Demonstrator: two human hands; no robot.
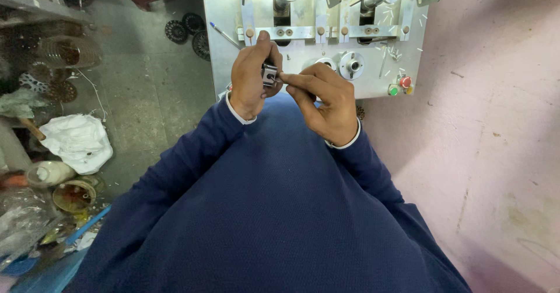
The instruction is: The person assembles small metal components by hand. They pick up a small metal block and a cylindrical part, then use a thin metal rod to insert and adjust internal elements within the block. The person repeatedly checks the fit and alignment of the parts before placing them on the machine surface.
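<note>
While my left hand [252,74] gripped a small metal part [269,75], r. hand [328,101] fingertips [282,78] pinched its side, w/ the steel machine plate [303,51] just beyond.

Small metal part [269,75] pinched in left hand [252,74], right hand [326,100] touching it from the right. Metal machine plate [224,13] just behind both hands, two push buttons [400,86] at its right corner. Crumpled cloth [77,141] on floor [157,94], far left.
</note>
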